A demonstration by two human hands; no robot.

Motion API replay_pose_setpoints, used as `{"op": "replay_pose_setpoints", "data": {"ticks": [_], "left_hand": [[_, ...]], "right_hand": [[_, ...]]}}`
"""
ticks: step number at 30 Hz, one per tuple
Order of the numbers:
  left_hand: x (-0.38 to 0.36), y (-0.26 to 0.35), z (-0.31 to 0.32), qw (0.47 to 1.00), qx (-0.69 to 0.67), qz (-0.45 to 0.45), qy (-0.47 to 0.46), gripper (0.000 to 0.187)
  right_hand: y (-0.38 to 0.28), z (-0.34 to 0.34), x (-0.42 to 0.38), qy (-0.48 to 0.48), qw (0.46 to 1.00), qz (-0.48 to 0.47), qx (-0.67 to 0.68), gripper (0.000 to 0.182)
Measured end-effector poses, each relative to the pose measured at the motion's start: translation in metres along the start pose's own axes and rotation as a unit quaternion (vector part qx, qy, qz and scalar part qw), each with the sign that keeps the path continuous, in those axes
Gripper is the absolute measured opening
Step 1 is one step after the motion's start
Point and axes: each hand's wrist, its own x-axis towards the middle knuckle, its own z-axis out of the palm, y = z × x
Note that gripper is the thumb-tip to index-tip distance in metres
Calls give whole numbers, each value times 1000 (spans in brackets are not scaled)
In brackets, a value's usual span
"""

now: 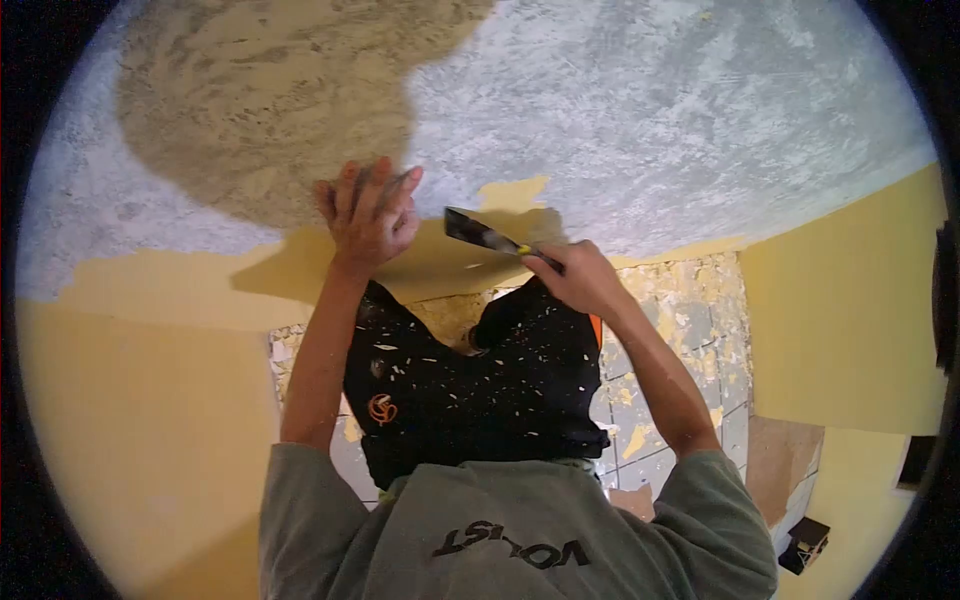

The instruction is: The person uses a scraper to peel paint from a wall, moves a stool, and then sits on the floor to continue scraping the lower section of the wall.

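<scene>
My right hand (582, 277) is wrapped round the handle of a scraper (482, 233). Its dark blade points to the left, close to the wall, and carries some pale residue. My left hand (372, 217) has its fingers spread and appears to rest against the wall (620, 120), just below a darker brownish area that looks like shadow. Bare grey-white surface covers the upper wall. A strip of yellow paint (170, 275) with a ragged edge runs along the lower wall, and a small yellow patch (515, 192) juts up above the blade.
Paint flakes lie over the tiled floor (655, 400) and speckle my black shorts (480, 400). Yellow walls (850, 320) rise at both sides. A brown sheet (782, 460) lies at the lower right, near a dark box-like object (805, 546).
</scene>
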Motion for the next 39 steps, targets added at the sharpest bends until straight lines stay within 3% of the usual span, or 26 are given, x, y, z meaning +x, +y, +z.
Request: {"op": "replay_pose_setpoints", "data": {"ticks": [1,3,6,8,9,11,13,15,16,19,23,32,35,39], "left_hand": [[0,-3,-3,1000,4,3,-2,38],[0,-3,-4,1000,-7,20,-10,36],[0,-2,1,999,-7,22,22,37],[-1,-1,2,1000,10,2,19,38],[-3,1,2,1000,23,-10,12,39],[-6,3,4,1000,15,-11,17,39],[-3,1,8,999,17,-11,32,39],[-2,1,6,999,12,-12,35,40],[-2,1,5,999,13,-10,39,40],[-1,1,5,1000,11,-10,26,41],[-2,4,7,999,13,-10,33,40],[-5,0,5,999,3,-6,31,39],[-6,2,7,999,-2,2,41,40],[-5,-1,7,999,13,8,46,42]], "right_hand": [[0,0,-4,1,1000,-2,4,24],[16,-22,-31,-85,989,118,-35,25],[38,-50,-70,-88,987,126,-46,26],[41,-60,-81,-44,971,235,-27,26],[41,-57,-69,-46,970,238,-27,26],[36,-46,-39,18,983,180,-30,25],[35,-46,-43,14,980,198,-15,24],[33,-47,-57,5,996,91,-26,24],[27,-58,-63,-14,987,158,-19,23],[25,-75,-57,-21,974,223,-37,24],[14,-27,-19,-16,994,99,-53,24],[26,-70,-66,-28,979,200,-40,26],[37,-28,-36,17,992,121,-32,22],[19,-35,-60,1,993,112,-23,22]]}}
